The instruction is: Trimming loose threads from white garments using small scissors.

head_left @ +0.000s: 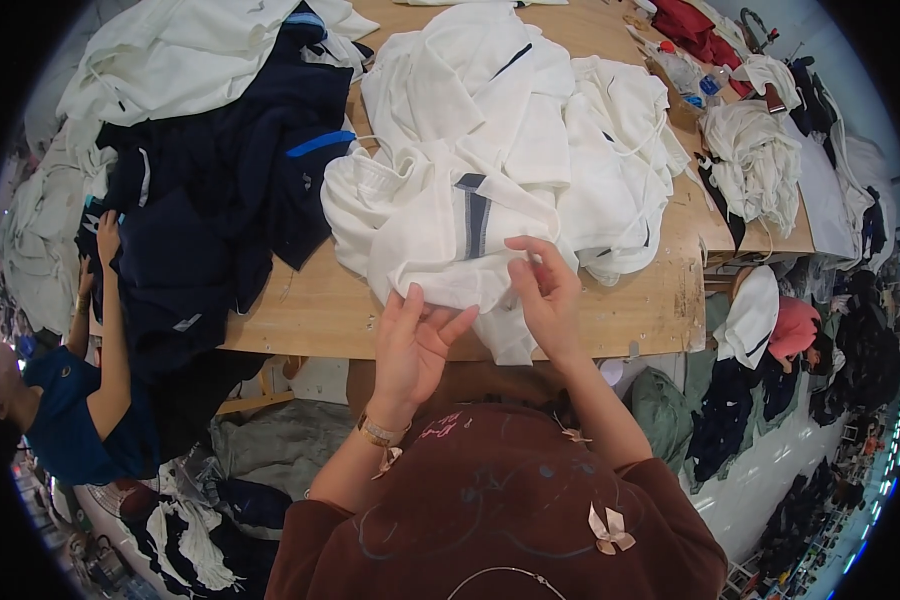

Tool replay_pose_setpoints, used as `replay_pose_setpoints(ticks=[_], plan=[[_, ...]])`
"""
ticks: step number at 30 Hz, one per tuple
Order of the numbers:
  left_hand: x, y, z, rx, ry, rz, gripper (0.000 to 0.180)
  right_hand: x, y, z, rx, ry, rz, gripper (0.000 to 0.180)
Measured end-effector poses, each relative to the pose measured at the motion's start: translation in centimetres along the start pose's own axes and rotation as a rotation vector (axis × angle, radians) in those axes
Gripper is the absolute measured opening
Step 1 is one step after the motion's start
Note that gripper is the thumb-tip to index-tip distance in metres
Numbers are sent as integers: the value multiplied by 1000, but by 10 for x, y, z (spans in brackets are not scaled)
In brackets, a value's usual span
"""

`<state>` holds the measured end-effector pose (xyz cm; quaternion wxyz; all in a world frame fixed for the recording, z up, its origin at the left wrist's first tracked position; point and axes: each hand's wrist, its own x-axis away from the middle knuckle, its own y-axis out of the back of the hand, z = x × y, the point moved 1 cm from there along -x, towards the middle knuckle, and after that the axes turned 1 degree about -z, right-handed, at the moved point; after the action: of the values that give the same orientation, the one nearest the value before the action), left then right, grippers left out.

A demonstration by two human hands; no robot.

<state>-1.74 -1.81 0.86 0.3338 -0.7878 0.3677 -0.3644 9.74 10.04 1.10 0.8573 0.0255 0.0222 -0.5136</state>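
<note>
A white garment [420, 240] with a dark grey stripe [477, 215] lies bunched near the front edge of the wooden table, part of it hanging over. My left hand [417, 350] is at its near edge, palm up, fingers stretched out and thumb apart; the fingertips meet the cloth. On the other side my right hand [550, 300] is raised beside the garment, index finger and thumb spread with nothing visible between them. More white garments [460, 90] are heaped directly behind, and another white pile [625, 160] with drawcords lies to the right.
Dark navy garments [220, 180] cover the table's left side, with white cloth [185, 60] behind. The wooden table [300, 310] shows at the front. A co-worker [80, 400] in blue reaches into the left pile. Another person [795, 325] in pink bends at the right, near more clothes.
</note>
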Motion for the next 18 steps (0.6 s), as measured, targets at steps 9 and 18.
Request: replay_pose_setpoints(ticks=[9, 18], plan=[[-4, 0, -3, 38, -31, 2, 23, 18, 4, -13, 473, 250, 79, 29], [-4, 7, 3, 130, 36, 39, 28, 11, 0, -15, 729, 684, 179, 33]])
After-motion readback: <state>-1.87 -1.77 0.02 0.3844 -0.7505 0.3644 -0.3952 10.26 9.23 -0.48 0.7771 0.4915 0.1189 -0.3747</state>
